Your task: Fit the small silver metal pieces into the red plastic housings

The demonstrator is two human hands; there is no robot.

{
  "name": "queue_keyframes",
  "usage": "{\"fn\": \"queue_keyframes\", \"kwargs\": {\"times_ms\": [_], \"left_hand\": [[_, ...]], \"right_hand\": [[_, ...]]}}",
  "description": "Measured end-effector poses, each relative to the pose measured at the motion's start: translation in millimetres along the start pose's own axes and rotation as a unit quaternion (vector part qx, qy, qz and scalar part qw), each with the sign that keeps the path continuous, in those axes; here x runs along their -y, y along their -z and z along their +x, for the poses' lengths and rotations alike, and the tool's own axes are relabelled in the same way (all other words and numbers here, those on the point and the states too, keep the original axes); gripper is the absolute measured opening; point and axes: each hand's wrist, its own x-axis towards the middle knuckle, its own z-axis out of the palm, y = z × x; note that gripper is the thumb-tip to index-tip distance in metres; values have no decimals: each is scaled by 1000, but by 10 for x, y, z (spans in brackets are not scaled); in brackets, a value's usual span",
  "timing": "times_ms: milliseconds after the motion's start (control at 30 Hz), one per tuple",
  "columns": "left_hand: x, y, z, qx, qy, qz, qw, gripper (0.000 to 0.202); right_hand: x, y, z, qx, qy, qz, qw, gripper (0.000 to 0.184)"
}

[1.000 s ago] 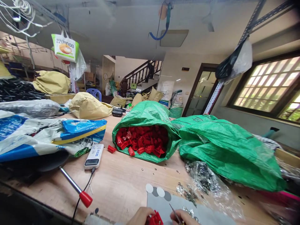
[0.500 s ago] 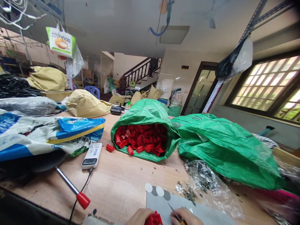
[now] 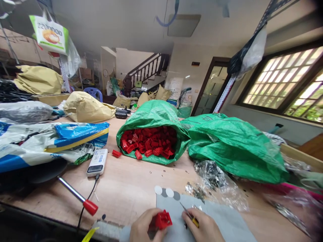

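My left hand [image 3: 143,228] is at the bottom edge, fingers closed round a small red plastic part [image 3: 163,219]. Just to its right, my right hand [image 3: 204,228] pinches a thin metal tool with a yellow handle [image 3: 188,215], its tip pointing up and left over a grey mat [image 3: 222,222]. Both hands rest over the mat on the wooden table [image 3: 131,181]. Farther back lies an open green sack [image 3: 151,117] filled with several more red parts [image 3: 148,141]; two loose red parts [image 3: 116,153] lie beside its mouth.
A second green sack [image 3: 234,148] lies to the right. A clear bag of small metal pieces [image 3: 214,181] sits beside the mat. To the left are a white device with a cable [image 3: 97,163], a red-tipped metal rod [image 3: 75,193], and blue-and-white bags [image 3: 50,141].
The view has tilted downward, so both hands and the grey mat show more fully. The hands keep holding the red part and the tool close together.
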Motion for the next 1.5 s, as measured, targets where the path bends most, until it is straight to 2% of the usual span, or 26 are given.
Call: {"fn": "queue_keyframes", "kwargs": {"times_ms": [167,267,333,600,767,900,1100,1167,1300,1500], "left_hand": [[-259,228,-1,55,6,-5,998,24],[-282,279,5,69,8,-9,998,28],[-278,290,-4,70,2,0,998,29],[-311,308,3,95,-18,28,995,33],[-309,303,11,110,-12,13,994,33],[-321,308,10,114,-25,20,993,33],[-348,314,20,111,-33,31,993,32],[-340,310,15,105,-34,39,993,32],[-323,309,-1,100,-40,47,993,32],[-325,314,-6,105,-37,57,992,30]], "right_hand": [[385,113,-99,3,-98,149,984,44],[493,87,-124,82,-173,278,941,45],[536,56,-148,123,-191,316,921,44],[536,-61,-98,122,-141,224,957,34],[503,-124,-54,128,-130,197,963,38],[524,-144,-47,137,-159,223,952,41],[566,-103,-48,176,-224,330,900,45],[566,-74,-52,183,-236,342,891,45],[562,-27,-57,199,-240,333,890,39],[526,10,-55,189,-201,303,912,40]]}}
